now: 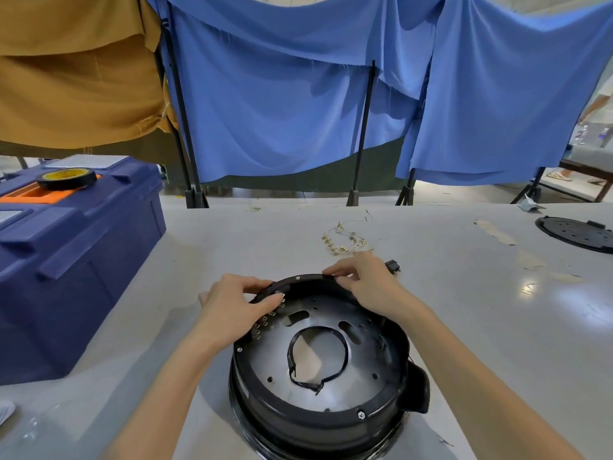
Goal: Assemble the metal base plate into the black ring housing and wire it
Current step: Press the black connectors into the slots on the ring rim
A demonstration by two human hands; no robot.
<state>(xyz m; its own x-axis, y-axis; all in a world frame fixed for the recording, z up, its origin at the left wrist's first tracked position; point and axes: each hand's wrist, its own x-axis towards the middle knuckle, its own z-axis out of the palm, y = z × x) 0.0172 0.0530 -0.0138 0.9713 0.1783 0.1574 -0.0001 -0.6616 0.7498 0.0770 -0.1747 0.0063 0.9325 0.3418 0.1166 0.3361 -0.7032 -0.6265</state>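
Pinching the far rim of the round black plastic ring housing (pixel 292 408), left hand (pixel 232 310) and right hand (pixel 370 287) seemingly seat the silver metal base plate (pixel 265 361).

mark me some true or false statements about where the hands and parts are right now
1. The left hand and right hand hold the far rim of the black ring housing. True.
2. The metal base plate lies on the table beside the housing. False: it sits inside the housing.
3. The tape roll rests on the blue toolbox. True.
4. The right hand holds the loose wires. False: they lie on the table beyond the housing.
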